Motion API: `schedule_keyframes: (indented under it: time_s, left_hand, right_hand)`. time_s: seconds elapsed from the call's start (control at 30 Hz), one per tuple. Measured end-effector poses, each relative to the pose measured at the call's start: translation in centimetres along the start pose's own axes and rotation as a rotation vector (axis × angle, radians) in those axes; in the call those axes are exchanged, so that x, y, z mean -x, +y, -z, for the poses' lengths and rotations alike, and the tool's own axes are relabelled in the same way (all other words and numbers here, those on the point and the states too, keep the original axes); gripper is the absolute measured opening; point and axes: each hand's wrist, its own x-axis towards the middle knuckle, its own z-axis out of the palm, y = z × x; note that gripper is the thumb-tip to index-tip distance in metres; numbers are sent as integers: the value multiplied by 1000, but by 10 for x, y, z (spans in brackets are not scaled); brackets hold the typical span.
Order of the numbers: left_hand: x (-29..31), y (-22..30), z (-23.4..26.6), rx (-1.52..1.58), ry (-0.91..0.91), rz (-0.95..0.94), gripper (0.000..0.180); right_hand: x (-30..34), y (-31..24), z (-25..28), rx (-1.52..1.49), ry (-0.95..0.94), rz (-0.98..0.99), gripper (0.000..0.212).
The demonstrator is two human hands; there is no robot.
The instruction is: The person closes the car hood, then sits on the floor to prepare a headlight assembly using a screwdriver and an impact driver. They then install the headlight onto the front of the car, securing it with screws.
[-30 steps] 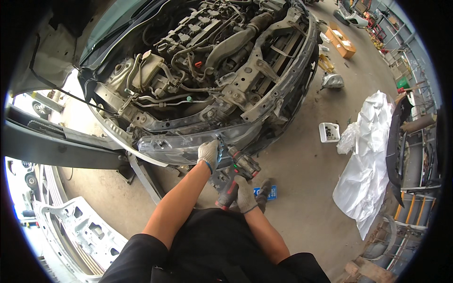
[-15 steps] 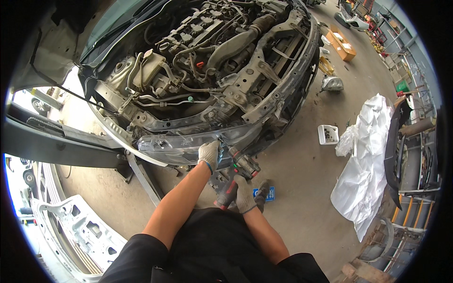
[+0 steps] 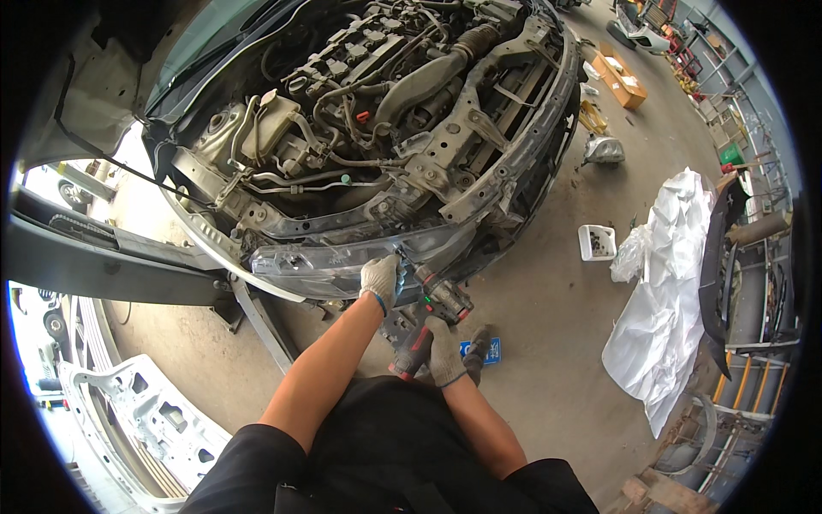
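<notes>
My right hand (image 3: 444, 353), in a pale knit work glove, is wrapped round the grip of a black and red cordless drill (image 3: 445, 295). The drill's nose points up and left toward the car's front edge, and a small green light shows on its body. Close to the drill's tip, my gloved left hand (image 3: 378, 281) rests against the lower edge of a clear headlight (image 3: 304, 259) on the car. Its fingers are closed beside the tip, with a patch of blue at them. What they pinch is too small to tell.
Above my hands lies the open engine bay (image 3: 360, 111). On the floor to the right are a white tub (image 3: 597, 243), crumpled white sheeting (image 3: 658, 317), a loose headlight (image 3: 604, 152) and a cardboard box (image 3: 620, 79). A white body panel (image 3: 163, 411) leans at lower left.
Both hands and the drill stay nearly where they were at the headlight's edge. The view has shifted very slightly.
</notes>
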Motion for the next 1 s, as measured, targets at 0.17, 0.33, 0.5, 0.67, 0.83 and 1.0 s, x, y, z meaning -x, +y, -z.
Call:
schedule_keyframes:
  time_s: [0.17,0.33,0.5,0.67,0.83,1.0]
  left_hand:
    - [-5,-4,3,8,-5,-23,18]
    - [-5,-4,1,20,-7,-36,16]
    - [-5,-3,2,30,-37,-17,17]
    - [-8,-5,3,14,-21,-19,18]
    - [-2,-1,4,13,-34,-5,19]
    - [-2,-3,2,-14,-18,-57,18]
  right_hand:
    - [-6,7,5,-164,-39,-51,39]
    - [6,-3,-8,201,-22,101,37]
    - [1,8,0,187,-12,108,38]
    - [1,5,-4,-25,-77,34,38]
    - [-2,10,1,27,-86,47,42]
    - [-16,26,18,169,-52,96,45]
